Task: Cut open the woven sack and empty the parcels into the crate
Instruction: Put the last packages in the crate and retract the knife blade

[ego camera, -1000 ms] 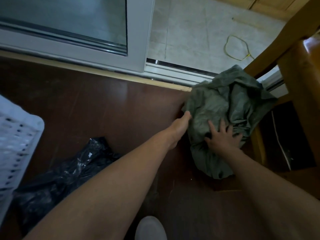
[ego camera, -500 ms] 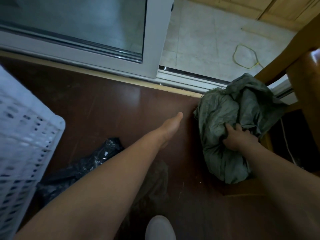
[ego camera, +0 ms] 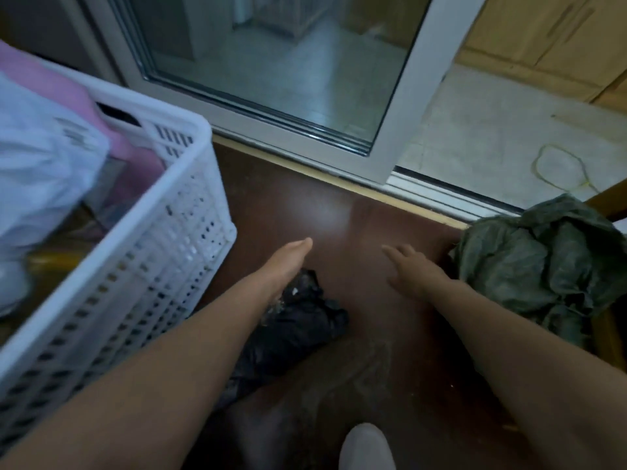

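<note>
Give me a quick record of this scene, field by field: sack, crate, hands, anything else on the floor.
sack: green woven sack, crumpled on the floor at right, nobody holding it
crate: white crate at left, with parcels inside
left hand: left hand open, empty
right hand: right hand open, empty, beside the sack
floor: black plastic bag under left forearm

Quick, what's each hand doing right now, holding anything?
Left hand: open, fingers straight, holding nothing.
Right hand: open, fingers spread, holding nothing; the green sack lies beside it.

Dark floor [ego camera: 339, 232]; crate [ego camera: 163, 252], sack [ego camera: 543, 266]
</note>
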